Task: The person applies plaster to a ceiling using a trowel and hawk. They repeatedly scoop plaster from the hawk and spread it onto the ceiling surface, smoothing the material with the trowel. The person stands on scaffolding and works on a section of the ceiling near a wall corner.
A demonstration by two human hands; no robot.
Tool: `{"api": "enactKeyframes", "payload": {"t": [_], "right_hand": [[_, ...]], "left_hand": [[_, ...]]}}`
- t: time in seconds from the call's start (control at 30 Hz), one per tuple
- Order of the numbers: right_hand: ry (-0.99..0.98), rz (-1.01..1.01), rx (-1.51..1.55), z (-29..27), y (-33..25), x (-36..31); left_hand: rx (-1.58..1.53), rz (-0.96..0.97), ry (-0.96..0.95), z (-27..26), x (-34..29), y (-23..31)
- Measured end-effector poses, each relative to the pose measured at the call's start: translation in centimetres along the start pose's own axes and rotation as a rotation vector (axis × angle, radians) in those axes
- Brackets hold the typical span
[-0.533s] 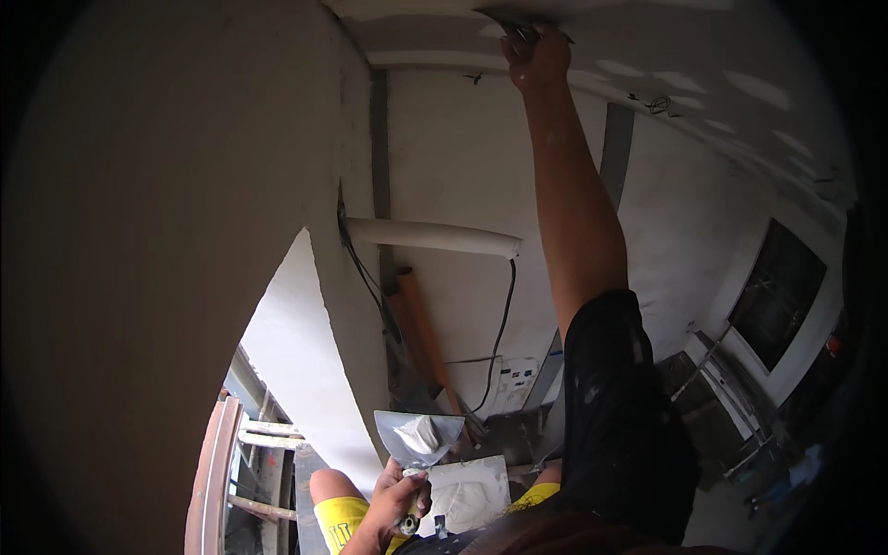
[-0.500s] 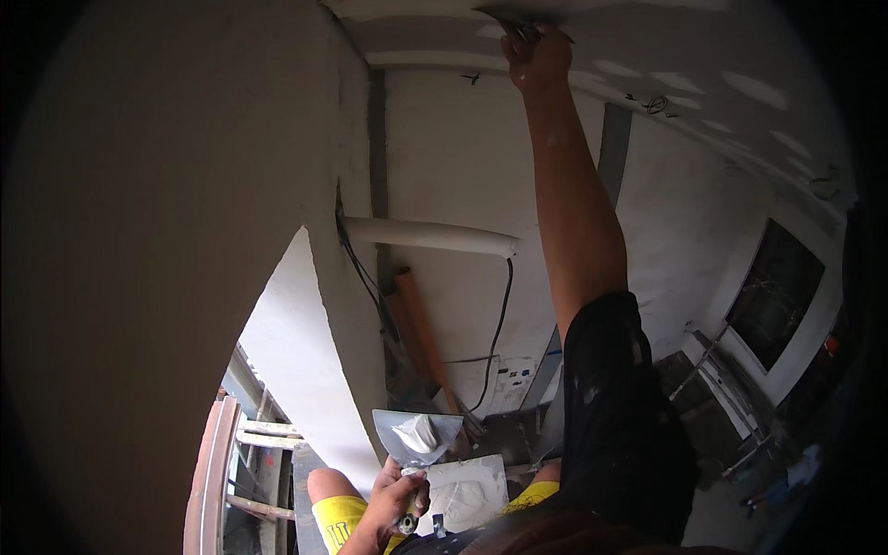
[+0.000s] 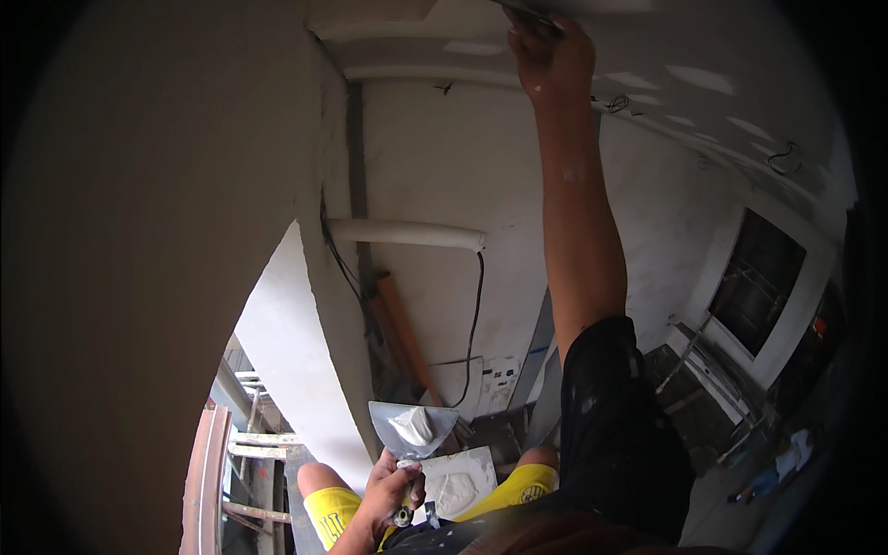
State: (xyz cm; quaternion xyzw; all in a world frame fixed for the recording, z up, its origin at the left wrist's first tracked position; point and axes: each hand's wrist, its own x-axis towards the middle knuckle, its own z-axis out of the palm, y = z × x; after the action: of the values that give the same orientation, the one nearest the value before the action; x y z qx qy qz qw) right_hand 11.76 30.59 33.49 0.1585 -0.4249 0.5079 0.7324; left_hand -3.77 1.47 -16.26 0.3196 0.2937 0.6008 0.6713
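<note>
My right arm is stretched high, and my right hand (image 3: pixel 555 60) is closed on a flat scraper (image 3: pixel 529 13) held up at the ceiling (image 3: pixel 638 46). Only a dark edge of that scraper shows at the top rim. Low in front of my body, my left hand (image 3: pixel 392 492) grips the handle of a wide putty knife (image 3: pixel 383 422), its blade facing up. A lump of white putty (image 3: pixel 413 426) sits on the blade. Below that knife, between my knees, lies a pale board (image 3: pixel 480 468) with more white putty spread on it.
A wall (image 3: pixel 176 231) fills the left side. A pale pipe (image 3: pixel 407 233) juts from it, with a black cable (image 3: pixel 476 324) hanging down. Orange tubes (image 3: pixel 404 333) lean behind. Wooden rails (image 3: pixel 264 444) stand lower left; wire coils (image 3: pixel 784 162) hang from the ceiling.
My right hand with the scraper has moved up and slightly right, toward the top rim. My left hand keeps holding the loaded putty knife. The view has shifted a little.
</note>
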Motion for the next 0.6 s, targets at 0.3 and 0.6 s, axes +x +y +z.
{"api": "enactKeyframes", "payload": {"t": [0.3, 0.6], "right_hand": [[-0.122, -0.126, -0.041, 3.9, -5.9, -5.2], [-0.231, -0.282, -0.159, 8.2, -12.2, -10.4]], "left_hand": [[-0.040, -0.025, -0.065, 0.0, 0.0, 0.7], [-0.048, -0.041, -0.121, -0.7, 0.4, 0.7]]}}
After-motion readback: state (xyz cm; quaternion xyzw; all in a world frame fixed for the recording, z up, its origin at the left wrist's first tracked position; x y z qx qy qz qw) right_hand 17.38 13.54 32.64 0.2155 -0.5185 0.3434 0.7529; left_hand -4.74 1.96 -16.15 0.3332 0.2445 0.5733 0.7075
